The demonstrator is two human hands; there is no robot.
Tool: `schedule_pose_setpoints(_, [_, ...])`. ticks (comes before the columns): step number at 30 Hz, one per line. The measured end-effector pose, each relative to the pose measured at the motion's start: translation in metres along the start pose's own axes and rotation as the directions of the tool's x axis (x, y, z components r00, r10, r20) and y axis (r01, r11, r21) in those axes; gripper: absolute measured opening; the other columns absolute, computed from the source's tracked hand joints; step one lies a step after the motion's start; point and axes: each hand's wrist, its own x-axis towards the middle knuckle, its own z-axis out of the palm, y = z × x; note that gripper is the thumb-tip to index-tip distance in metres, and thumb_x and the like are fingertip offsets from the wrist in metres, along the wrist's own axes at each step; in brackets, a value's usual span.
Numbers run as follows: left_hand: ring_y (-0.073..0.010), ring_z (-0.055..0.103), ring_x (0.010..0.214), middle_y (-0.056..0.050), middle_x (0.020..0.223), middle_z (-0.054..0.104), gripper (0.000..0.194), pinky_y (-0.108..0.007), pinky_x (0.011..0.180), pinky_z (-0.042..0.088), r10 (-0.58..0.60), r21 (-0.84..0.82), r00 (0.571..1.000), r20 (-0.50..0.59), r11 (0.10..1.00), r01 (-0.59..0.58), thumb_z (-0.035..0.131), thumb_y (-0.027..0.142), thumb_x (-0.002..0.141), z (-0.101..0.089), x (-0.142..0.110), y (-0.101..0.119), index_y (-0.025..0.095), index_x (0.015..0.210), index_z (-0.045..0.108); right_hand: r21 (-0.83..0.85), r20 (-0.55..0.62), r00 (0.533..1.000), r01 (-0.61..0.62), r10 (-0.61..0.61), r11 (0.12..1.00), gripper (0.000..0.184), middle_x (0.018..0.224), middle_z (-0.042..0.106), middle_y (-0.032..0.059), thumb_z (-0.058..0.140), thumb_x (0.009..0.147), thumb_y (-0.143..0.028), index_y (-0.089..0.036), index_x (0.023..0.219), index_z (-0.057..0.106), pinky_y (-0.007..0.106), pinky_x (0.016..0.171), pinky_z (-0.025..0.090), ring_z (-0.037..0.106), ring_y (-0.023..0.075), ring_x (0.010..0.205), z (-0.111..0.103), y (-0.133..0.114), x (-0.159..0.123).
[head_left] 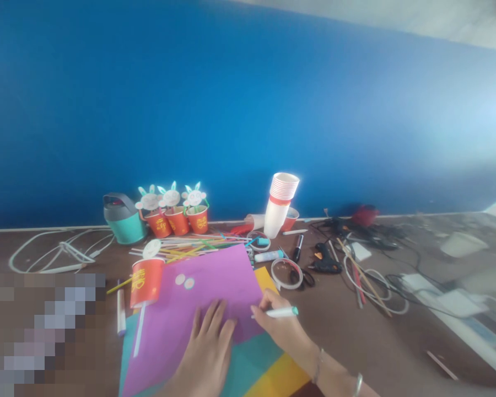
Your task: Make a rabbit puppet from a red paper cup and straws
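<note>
My left hand (210, 342) lies flat with fingers spread on a sheet of purple paper (219, 275). In my right hand (283, 322) is a white marker (281, 312) with a green end, held like a pen over the paper's right edge. Two small pale paper circles (180, 279) rest on the purple sheet. At its left stands a red paper cup (147, 282) with a white round piece (151, 250) above it and a white strip (139, 331) below. Teal paper (248, 361) and yellow paper (273, 380) show underneath.
Three red cups (177, 221) with rabbit-like figures stand by the wall, beside a teal container (127, 225). Behind the paper are straws (190, 245), a tall cup stack (279, 204), a glue stick (268, 256) and tape roll (286, 274). Rightward lie a glue gun (325, 259) and cables.
</note>
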Motion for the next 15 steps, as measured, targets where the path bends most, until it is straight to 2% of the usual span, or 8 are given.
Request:
schedule_pose_setpoints(4, [-0.0303,0.047,0.122,-0.012,0.129,0.055,0.045,-0.055,0.093,0.042,-0.005,0.011,1.000,0.015,1.000,0.005,0.040,0.001,0.076,-0.0003,0.0000,0.0006,0.023,0.113,0.052,0.031,0.011,1.000,-0.001,0.001,1.000,0.027,0.055,0.036,-0.0077,0.052,0.076,-0.027,-0.023,0.060,0.031,0.022,0.051,0.033,0.039,0.0103,0.052,0.0004,0.0018,-0.0002])
schedule_pose_setpoints(9, [-0.0300,0.046,0.123,-0.012,0.131,0.053,0.046,-0.054,0.095,0.041,-0.007,0.005,1.000,0.023,1.000,0.007,0.040,0.001,0.076,0.0007,-0.0001,0.0000,0.023,0.115,0.052,-0.009,-0.002,1.000,0.016,-0.016,1.000,0.026,0.054,0.035,-0.0074,0.051,0.074,-0.025,-0.023,0.059,0.029,0.022,0.052,0.032,0.037,0.0106,0.054,-0.0002,0.0003,-0.0006])
schedule_pose_setpoints(15, [-0.0318,0.048,0.122,-0.013,0.130,0.054,0.047,-0.057,0.093,0.042,-0.011,-0.006,1.000,0.029,1.000,0.012,0.040,0.000,0.075,-0.0006,0.0007,0.0005,0.023,0.113,0.052,-0.018,-0.008,1.000,-0.009,0.009,1.000,0.023,0.054,0.035,-0.0072,0.048,0.071,-0.024,-0.023,0.058,0.029,0.022,0.052,0.031,0.040,0.0105,0.053,0.0001,0.0012,-0.0001])
